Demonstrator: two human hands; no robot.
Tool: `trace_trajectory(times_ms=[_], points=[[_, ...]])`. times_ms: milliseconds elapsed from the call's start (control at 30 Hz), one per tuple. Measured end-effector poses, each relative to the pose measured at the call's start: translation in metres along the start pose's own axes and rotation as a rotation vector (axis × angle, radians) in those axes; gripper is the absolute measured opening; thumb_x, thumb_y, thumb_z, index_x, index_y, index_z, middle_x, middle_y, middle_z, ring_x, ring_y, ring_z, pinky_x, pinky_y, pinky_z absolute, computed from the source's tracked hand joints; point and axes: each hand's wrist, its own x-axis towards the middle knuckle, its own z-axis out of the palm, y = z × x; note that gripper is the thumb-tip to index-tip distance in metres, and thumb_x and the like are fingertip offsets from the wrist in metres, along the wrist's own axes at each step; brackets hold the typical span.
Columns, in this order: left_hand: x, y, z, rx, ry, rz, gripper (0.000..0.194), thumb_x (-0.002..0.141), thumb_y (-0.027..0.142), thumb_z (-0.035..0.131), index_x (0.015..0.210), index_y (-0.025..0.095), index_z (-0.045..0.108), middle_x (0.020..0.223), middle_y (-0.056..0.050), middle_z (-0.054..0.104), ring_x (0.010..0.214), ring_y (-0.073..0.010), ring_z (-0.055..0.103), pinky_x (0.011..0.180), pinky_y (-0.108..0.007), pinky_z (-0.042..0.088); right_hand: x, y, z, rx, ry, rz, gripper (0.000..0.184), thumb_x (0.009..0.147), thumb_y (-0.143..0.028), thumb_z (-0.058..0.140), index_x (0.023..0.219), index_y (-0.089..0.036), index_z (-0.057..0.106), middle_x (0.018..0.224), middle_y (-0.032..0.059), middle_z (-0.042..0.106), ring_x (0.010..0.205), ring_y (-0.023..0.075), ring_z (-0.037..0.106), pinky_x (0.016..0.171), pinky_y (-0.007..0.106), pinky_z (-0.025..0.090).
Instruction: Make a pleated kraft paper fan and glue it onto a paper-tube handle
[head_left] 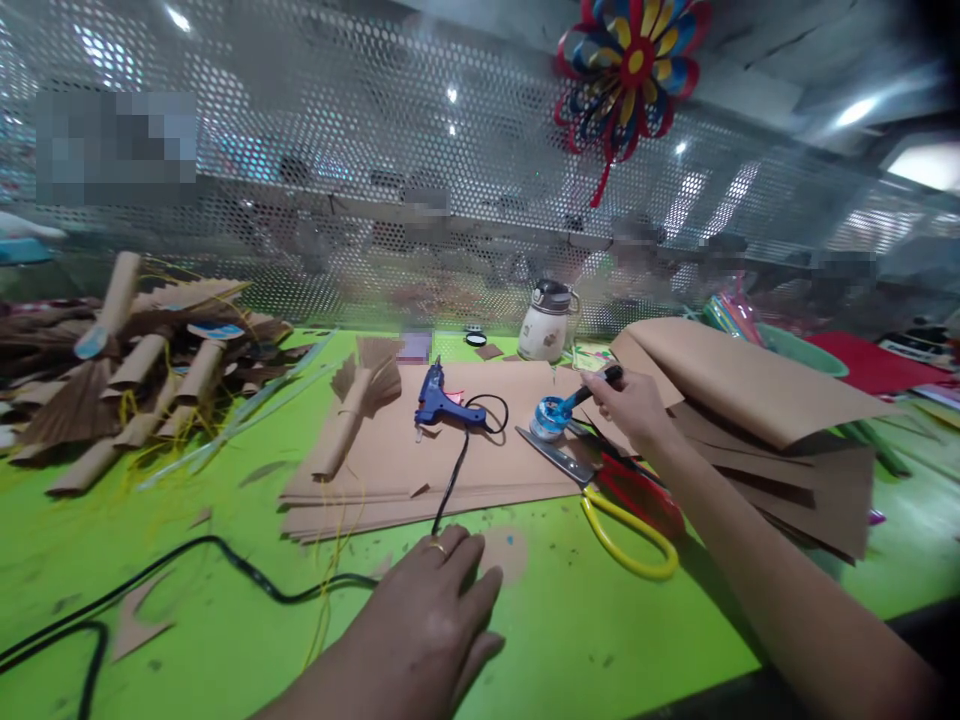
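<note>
My right hand is closed round the dark handle of a paintbrush. The brush's blue end reaches into the mouth of a small jar of blue paint, which stands on brown paper sheets. My left hand lies palm down on the green table, fingers stretched, beside a round piece of brown paper with a small blue spot. Just below the jar are scissors with yellow handles. A blue glue gun lies on the sheets, its black cord running towards my left hand.
Pleated brown paper pieces with rolled handles are heaped at the left; a similar one lies on the sheets. Behind stands a white jug. Folded brown paper is stacked at the right. A perforated metal screen rises behind the table.
</note>
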Motion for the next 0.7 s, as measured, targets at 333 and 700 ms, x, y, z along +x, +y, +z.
trace_trajectory(times_ms=[333, 700], points=[[0.001, 0.000, -0.002, 0.005, -0.007, 0.005, 0.018, 0.084, 0.027, 0.056, 0.100, 0.019, 0.059, 0.106, -0.011, 0.060, 0.104, -0.0270, 0.052, 0.087, -0.046, 0.047, -0.006, -0.002, 0.012, -0.026, -0.058, -0.072, 0.041, 0.082, -0.049, 0.053, 0.068, -0.012, 0.065, 0.056, 0.0032, 0.059, 0.051, 0.0144, 0.050, 0.051, 0.026, 0.038], [0.002, -0.001, -0.001, 0.028, -0.073, -0.019, 0.022, 0.085, 0.027, 0.054, 0.106, 0.021, 0.059, 0.113, -0.011, 0.059, 0.107, -0.0295, 0.052, 0.087, -0.050, 0.048, -0.012, -0.009, -0.011, 0.076, 0.115, -0.127, 0.035, 0.081, -0.048, 0.059, 0.074, -0.014, 0.064, 0.055, -0.0008, 0.052, 0.050, 0.0115, 0.045, 0.050, 0.025, 0.038]])
